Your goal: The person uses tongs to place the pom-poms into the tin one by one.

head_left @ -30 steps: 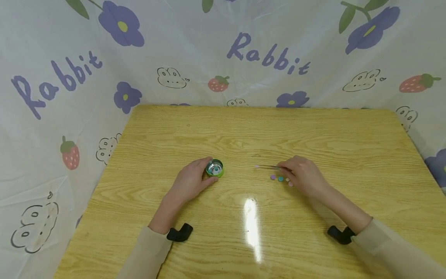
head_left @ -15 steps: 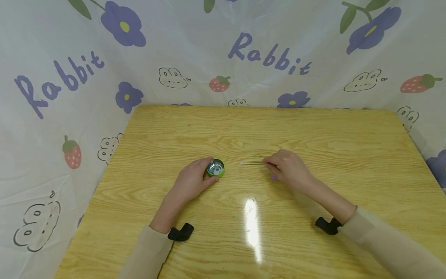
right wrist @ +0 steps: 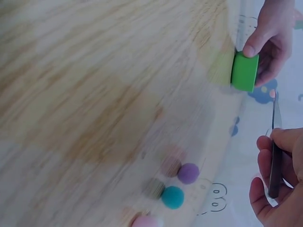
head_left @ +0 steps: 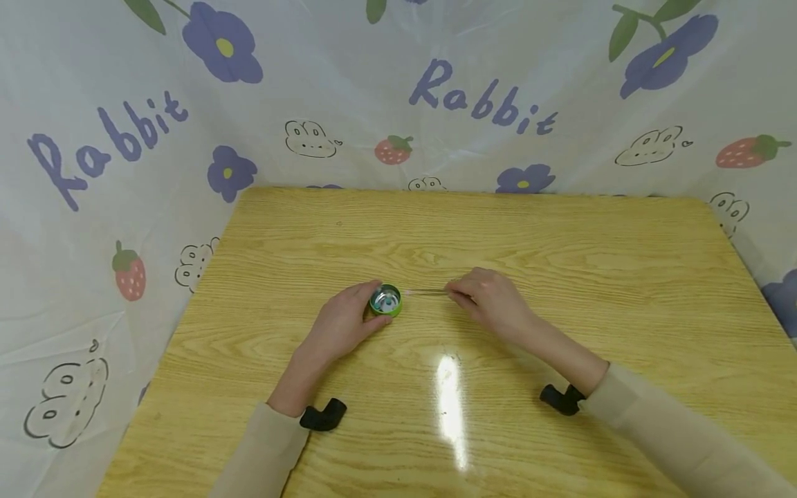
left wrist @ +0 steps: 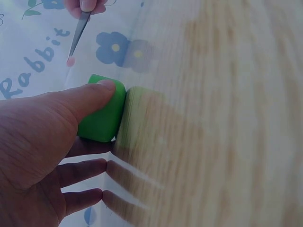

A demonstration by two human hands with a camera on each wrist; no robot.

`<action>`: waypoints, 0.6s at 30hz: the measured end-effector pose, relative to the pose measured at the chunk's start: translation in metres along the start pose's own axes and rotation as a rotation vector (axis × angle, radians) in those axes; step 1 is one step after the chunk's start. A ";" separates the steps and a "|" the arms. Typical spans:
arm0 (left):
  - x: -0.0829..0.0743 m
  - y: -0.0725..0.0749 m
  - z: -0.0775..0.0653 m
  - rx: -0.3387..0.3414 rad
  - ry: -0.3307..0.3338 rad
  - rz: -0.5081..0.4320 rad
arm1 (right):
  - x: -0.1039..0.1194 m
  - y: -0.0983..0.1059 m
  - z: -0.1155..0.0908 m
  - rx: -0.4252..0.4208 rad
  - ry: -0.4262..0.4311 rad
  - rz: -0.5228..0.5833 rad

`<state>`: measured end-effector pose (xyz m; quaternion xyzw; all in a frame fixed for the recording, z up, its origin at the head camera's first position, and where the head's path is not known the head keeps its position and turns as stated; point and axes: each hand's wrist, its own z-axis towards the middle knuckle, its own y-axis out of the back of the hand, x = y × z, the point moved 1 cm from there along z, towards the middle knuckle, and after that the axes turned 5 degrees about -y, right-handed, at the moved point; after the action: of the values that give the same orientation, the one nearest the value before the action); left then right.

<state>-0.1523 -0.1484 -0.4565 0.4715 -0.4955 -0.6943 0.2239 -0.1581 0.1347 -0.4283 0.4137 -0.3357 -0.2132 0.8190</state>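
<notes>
My left hand (head_left: 339, 321) grips a small round green tin (left wrist: 105, 116) with a shiny inside, thumb on one side and fingers on the other. It stands on the table with its open top up, and a teal ball (head_left: 388, 301) shows inside. In my right hand (head_left: 498, 304) I hold metal tweezers (right wrist: 274, 165) between thumb and fingers, pointing left. A small pale pink ball (left wrist: 71, 61) is pinched at their tips, just right of the tin's rim in the head view and above the table in the wrist views.
On the wooden table (head_left: 560, 242), a purple ball (right wrist: 188, 173), a teal ball (right wrist: 173, 196) and a pink ball (right wrist: 147, 221) lie below my right hand, hidden by it in the head view. A printed curtain (head_left: 349, 83) hangs behind the table.
My right hand has moved left with the tweezers and pink ball, from beside the loose balls to the tin's right rim. My left hand and the tin have stayed in place.
</notes>
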 end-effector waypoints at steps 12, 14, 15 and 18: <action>-0.001 -0.001 0.000 0.009 0.000 -0.007 | 0.007 -0.006 0.011 -0.006 0.014 0.022; 0.000 -0.001 0.000 0.008 0.006 -0.007 | 0.009 -0.009 0.012 0.007 0.026 0.021; 0.000 -0.001 0.000 0.007 0.005 -0.005 | 0.009 -0.010 0.013 0.012 0.030 0.018; 0.000 0.000 0.000 0.004 0.006 -0.001 | 0.011 -0.013 0.016 0.021 0.027 0.013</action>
<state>-0.1525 -0.1479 -0.4567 0.4743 -0.4958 -0.6921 0.2241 -0.1626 0.1122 -0.4278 0.4232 -0.3294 -0.1987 0.8203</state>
